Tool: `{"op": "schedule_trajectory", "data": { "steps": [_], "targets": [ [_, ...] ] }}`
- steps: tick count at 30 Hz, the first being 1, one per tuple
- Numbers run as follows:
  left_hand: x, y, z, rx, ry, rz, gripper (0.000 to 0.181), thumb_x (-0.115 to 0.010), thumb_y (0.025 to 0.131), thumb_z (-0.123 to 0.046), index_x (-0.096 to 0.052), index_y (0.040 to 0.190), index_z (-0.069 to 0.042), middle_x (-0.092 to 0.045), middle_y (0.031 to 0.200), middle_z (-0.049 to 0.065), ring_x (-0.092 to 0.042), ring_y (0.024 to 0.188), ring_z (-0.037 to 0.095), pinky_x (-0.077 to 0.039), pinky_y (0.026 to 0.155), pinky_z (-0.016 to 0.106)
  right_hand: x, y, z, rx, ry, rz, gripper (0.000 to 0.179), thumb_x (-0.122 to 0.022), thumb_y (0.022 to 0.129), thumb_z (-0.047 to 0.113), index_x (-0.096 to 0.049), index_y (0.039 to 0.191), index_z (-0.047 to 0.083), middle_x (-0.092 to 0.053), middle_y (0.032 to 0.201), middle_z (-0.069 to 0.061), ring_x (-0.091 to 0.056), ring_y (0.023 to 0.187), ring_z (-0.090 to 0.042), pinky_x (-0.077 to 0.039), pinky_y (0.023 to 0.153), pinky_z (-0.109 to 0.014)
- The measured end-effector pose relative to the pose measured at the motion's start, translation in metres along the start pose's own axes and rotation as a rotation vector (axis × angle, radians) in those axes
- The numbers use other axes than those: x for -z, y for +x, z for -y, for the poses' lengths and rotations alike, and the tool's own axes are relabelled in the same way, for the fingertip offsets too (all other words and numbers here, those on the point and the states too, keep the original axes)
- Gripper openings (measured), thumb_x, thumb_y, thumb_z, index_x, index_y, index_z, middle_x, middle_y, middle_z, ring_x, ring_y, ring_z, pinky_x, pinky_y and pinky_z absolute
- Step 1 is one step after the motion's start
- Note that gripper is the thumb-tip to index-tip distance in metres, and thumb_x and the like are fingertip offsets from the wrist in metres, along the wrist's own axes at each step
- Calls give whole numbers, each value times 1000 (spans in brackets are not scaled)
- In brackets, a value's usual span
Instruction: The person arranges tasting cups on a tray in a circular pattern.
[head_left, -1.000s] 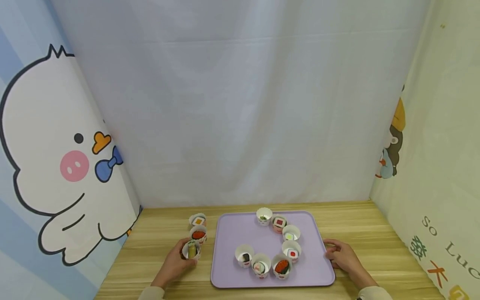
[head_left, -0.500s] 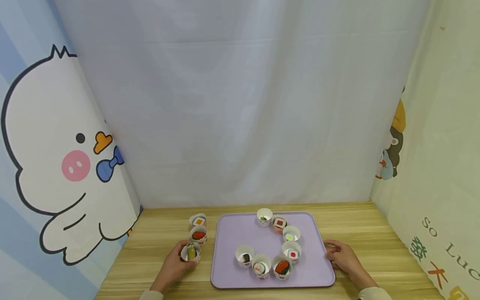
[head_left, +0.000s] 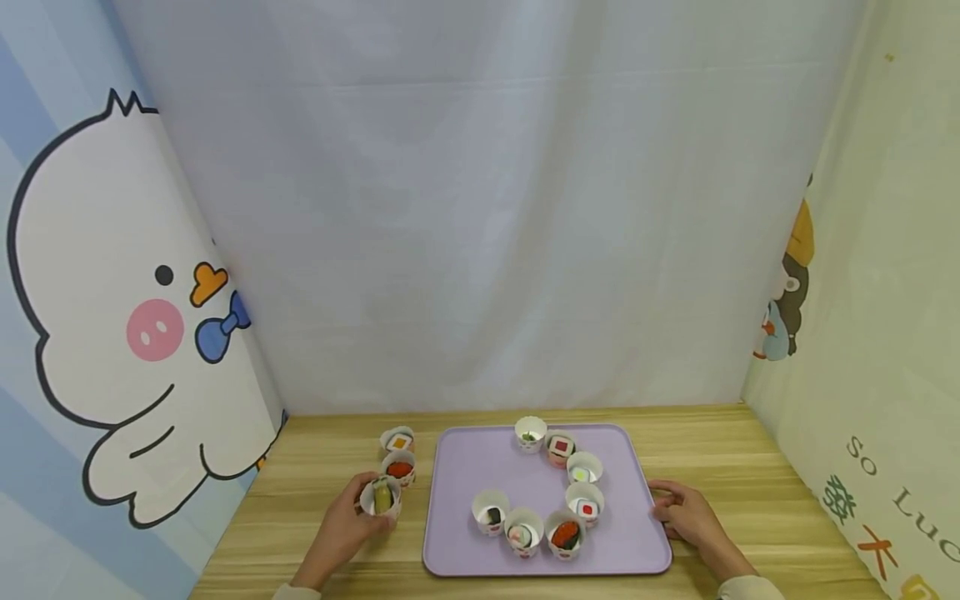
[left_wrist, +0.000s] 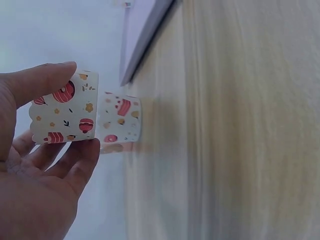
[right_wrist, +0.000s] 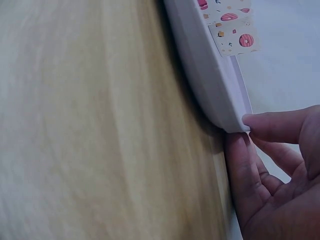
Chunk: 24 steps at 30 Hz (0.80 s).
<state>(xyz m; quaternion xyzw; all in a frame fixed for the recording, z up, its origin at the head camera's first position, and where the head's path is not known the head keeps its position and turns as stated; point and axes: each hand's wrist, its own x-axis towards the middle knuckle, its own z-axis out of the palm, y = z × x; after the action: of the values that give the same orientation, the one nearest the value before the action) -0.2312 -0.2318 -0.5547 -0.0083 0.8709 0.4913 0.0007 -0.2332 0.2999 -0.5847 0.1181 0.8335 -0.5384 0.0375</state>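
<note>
My left hand (head_left: pixel 345 525) grips a white paper baking cup (left_wrist: pixel 70 117) printed with doughnuts and cakes, thumb on one side and fingers on the other. A green, roll-shaped piece (head_left: pixel 383 497) sits inside that cup. In the left wrist view there is a gap between the cup and the wooden table (left_wrist: pixel 240 120). Just behind it stand a cup with a red-topped piece (head_left: pixel 400 469) and a cup with an orange-centred square piece (head_left: pixel 400 442). At the right, my right hand (head_left: pixel 688 517) pinches the rim of the lilac tray (right_wrist: pixel 232 107) between thumb and fingers.
Several more paper cups stand on the tray in a curved line, from a cup with a green sprig (head_left: pixel 531 434) at the back to a cup with a dark-topped piece (head_left: pixel 491 514) at front left. A white curtain (head_left: pixel 480 250) hangs behind the table, with printed cloths at both sides.
My left hand has moved the cup slightly up and left in the head view. My right hand stays at the tray's rim; the tray and other cups look unmoved.
</note>
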Motion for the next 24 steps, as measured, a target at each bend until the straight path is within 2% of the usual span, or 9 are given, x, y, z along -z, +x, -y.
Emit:
{"op": "schedule_trajectory", "data": {
  "steps": [6, 15, 24],
  "targets": [
    [1, -2, -15, -17, -6, 0, 67, -83, 74, -17, -53, 134, -16, -61, 133, 12, -56, 123, 30, -48, 100, 48, 0, 0, 0, -2, 0, -7, 53, -66, 79, -6, -55, 131, -5, -60, 78, 0, -59, 73, -12, -54, 58, -29],
    [0, -4, -39, -105, -7, -10, 70, -83, 75, -14, -51, 137, -11, -61, 132, 15, -58, 121, 32, -50, 97, 44, 0, 0, 0, -1, -5, -5, 53, -65, 79, -6, -55, 131, -6, -61, 79, -1, -59, 74, -13, -53, 58, -30],
    [-8, 4, -55, -185, -3, 15, 68, -84, 75, -15, -53, 136, -13, -61, 134, 12, -59, 119, 26, -51, 96, 39, 0, -1, 2, -11, -11, -7, 52, -66, 79, -5, -55, 131, -6, -61, 79, -2, -59, 73, -13, -53, 57, -30]
  ]
}}
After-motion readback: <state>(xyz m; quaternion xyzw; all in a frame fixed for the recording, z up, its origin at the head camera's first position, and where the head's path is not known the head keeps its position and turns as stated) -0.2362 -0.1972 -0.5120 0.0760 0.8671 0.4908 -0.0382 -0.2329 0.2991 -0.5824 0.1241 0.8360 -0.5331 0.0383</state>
